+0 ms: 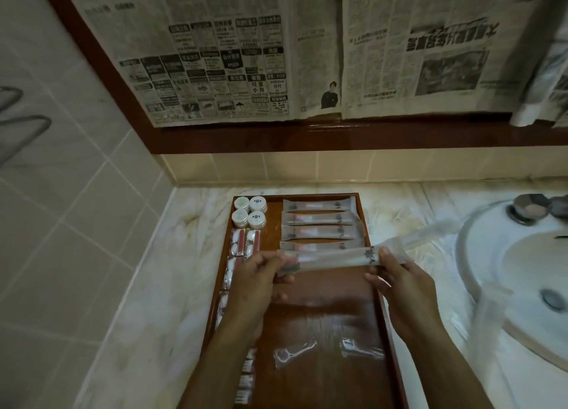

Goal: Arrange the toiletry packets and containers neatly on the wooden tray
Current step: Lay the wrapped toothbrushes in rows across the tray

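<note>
Holding one long packet (pixel 333 258) level above the wooden tray (pixel 322 316), the left hand (pixel 256 281) pinching its left end, the right hand (pixel 399 281) pinching its right end near the printed emblem.

Tray: rectangular, dark wood, raised rim, set on the marble counter (pixel 147 285) beside the sink (pixel 528 273) at 3 o'clock.

Contents, by clock position on the tray:
- 11 o'clock: four round white containers (pixel 249 212), two by two, touching.
- 12 to 1 o'clock: four long packets (pixel 318 227) laid crosswise in a column, edges close or slightly overlapping. The lowest is partly hidden behind the held packet.
- 9 o'clock, along the left rim: a line of small red-and-white packets (pixel 242 244), partly covered by the left forearm; contents too small to tell.
- 6 o'clock: two clear sachets with floss picks (pixel 293 355), apart from each other and skewed.
- Centre: bare wood.

Step in hand, as judged: adding a fifth long packet to the column, the held one hovering just below the fourth.

Next move calls for: lowering the packet flat, parallel to the row above, ends matched to the column's ends, then releasing both pinches without dragging the neighbours. The floss sachets look yet to be straightened.

Background: newspaper (pixel 276 55) covering the framed wall panel at 12 o'clock; a blurred clear wrapper over the sink rim.
</note>
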